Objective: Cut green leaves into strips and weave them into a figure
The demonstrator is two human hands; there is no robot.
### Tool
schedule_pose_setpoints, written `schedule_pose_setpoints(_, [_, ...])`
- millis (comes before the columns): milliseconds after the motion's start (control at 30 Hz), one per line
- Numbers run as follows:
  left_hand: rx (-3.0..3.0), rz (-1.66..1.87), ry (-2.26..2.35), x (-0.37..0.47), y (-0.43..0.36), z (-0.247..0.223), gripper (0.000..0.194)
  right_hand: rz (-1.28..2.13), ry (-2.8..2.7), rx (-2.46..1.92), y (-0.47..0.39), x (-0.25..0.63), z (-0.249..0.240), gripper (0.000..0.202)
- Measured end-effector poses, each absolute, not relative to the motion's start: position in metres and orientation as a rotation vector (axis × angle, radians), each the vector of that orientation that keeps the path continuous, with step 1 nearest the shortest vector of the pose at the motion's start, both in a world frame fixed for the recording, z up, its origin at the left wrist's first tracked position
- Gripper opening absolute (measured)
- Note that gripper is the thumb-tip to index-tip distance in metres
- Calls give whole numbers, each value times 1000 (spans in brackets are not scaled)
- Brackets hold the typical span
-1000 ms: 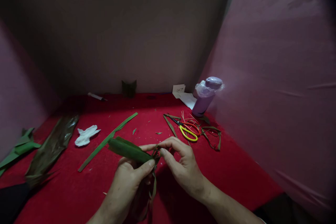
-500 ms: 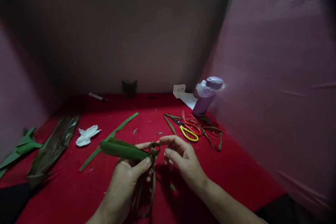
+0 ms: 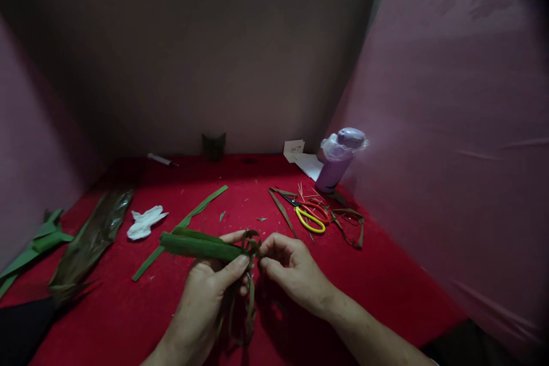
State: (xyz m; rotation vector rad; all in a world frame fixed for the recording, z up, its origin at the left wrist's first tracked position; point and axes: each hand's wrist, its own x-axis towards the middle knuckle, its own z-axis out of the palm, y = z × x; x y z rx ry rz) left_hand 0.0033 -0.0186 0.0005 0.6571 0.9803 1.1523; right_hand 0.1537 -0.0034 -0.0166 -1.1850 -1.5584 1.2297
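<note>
A long green leaf bundle (image 3: 199,245) lies across my left hand (image 3: 210,291), whose thumb presses on its right end. Around that end a brown-green strip (image 3: 250,297) forms a small loop on top, and its tails hang down below. My right hand (image 3: 295,274) is closed at the right of the loop, thumb and index finger pinching part of the strip. The leaf bundle is roughly level, pointing left.
Red-and-yellow scissors (image 3: 311,218) lie right of centre among brown strips and thin sticks. Behind them stand a purple container (image 3: 333,171) and white papers (image 3: 309,164). Leftward are a green strip (image 3: 184,222), white tissue (image 3: 146,222), dark leaves (image 3: 94,234) and a syringe (image 3: 160,159).
My right hand has come down slightly and its thumb and index finger have closed on the strip beside the loop. My left hand still holds the leaf bundle.
</note>
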Motion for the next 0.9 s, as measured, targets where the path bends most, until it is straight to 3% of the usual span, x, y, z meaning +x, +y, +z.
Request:
schedule_pose_setpoints(267, [658,1135,989,3,-18,1,55,1456,-1809,-1234,-1,169,-13,13])
schedule_pose_setpoints(433, [671,1140,979,3,-18,1,50,1410,-1565,-1175,-4,161,-6,34])
schedule_pose_setpoints(700, [736,1165,1039,5,-17,2,44,1419,-1375,-939,-8,139,-14,8])
schedule_pose_setpoints(900, [758,1150,1037,4,-17,1,45,1078,-1613,-1012,-13,141,-12,15])
